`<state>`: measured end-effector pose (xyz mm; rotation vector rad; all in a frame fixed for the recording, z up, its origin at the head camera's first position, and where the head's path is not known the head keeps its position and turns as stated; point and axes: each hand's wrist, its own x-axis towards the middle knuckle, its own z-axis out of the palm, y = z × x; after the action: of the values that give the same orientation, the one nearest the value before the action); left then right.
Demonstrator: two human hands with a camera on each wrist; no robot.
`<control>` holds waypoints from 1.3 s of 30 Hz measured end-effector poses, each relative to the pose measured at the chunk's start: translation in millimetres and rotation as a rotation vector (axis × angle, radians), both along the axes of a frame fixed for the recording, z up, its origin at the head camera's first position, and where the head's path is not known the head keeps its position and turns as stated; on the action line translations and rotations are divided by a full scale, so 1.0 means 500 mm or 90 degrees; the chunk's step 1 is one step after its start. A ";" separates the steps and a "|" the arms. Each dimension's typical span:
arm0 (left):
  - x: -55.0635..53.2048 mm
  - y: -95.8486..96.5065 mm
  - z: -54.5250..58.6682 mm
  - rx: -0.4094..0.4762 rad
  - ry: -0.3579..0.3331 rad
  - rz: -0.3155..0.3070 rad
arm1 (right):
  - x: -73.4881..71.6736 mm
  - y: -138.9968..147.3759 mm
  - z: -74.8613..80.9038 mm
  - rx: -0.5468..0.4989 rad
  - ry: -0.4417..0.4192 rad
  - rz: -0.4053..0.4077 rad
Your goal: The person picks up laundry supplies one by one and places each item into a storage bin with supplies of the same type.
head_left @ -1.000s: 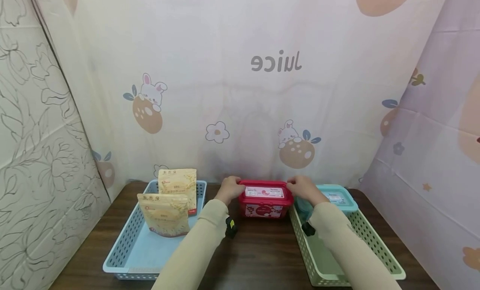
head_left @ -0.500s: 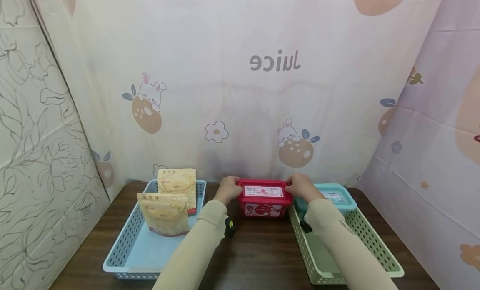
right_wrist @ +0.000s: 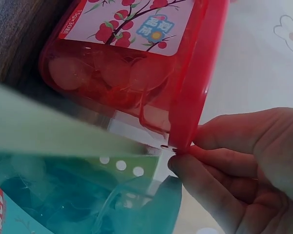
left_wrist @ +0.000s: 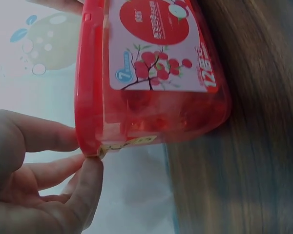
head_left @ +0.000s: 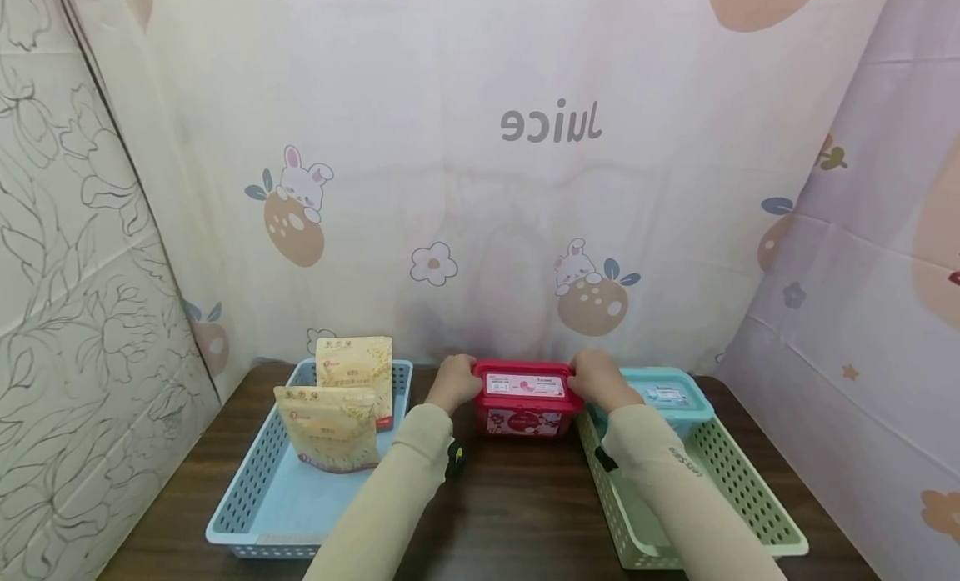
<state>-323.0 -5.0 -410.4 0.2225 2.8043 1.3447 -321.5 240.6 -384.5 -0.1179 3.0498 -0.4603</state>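
Note:
A red lidded plastic box with a cherry-patterned label stands on the dark wooden table, against the back curtain. At its left end, my left hand pinches the rim of the lid; thumb and fingertips meet at the lid's corner in the left wrist view. My right hand pinches the rim at the opposite end, thumb and fingers again closed at the edge in the right wrist view. Through the translucent red wall, rounded pieces show inside. The lid sits on the box.
Close by the red box's right side, a teal lidded box sits in the far end of a green basket. To the left is a blue basket holding two upright yellow pouches. A printed curtain hangs behind.
My right hand's fingers have shifted slightly at the lid's right rim, and the right forearm has turned a little. The left hand stays at its end. The box has hardly moved.

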 end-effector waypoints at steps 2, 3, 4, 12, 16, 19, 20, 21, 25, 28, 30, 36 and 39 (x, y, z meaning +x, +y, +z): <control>0.003 -0.003 0.001 -0.009 -0.001 0.002 | 0.003 -0.002 0.000 0.005 0.003 0.004; 0.005 -0.004 0.001 -0.012 -0.004 0.004 | 0.004 -0.003 0.000 0.005 0.005 0.007; 0.006 -0.006 0.001 -0.015 -0.008 0.005 | 0.005 -0.003 -0.001 0.002 0.005 0.009; 0.013 -0.011 0.007 -0.063 -0.029 0.010 | 0.006 0.003 -0.007 -0.037 0.010 0.041; 0.018 -0.014 0.014 -0.086 -0.031 0.001 | 0.004 0.008 -0.006 -0.054 -0.010 0.038; 0.025 -0.019 0.021 -0.095 -0.028 -0.011 | 0.005 0.008 -0.004 -0.048 -0.018 0.044; 0.028 -0.020 0.023 -0.097 -0.029 -0.014 | 0.007 0.007 -0.004 -0.046 -0.020 0.048; 0.030 -0.022 0.025 -0.097 -0.030 -0.018 | 0.009 0.006 -0.002 -0.045 -0.021 0.051; 0.040 -0.030 0.029 -0.113 -0.033 -0.034 | 0.021 0.001 0.003 -0.055 -0.031 0.053; 0.042 -0.036 0.028 -0.145 -0.022 -0.054 | 0.030 -0.001 0.005 -0.070 -0.049 0.052; 0.043 -0.040 0.028 -0.160 -0.018 -0.066 | 0.036 -0.002 0.007 -0.078 -0.068 0.054; 0.052 -0.051 0.030 -0.183 -0.013 -0.094 | 0.053 -0.009 0.014 -0.070 -0.099 0.064; 0.059 -0.053 0.033 -0.229 0.005 -0.113 | 0.062 -0.014 0.016 -0.061 -0.097 0.075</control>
<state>-293.4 -31.4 -394.0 0.4506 2.8829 0.7904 -290.3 233.4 -376.4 -0.2536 2.8529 -0.5775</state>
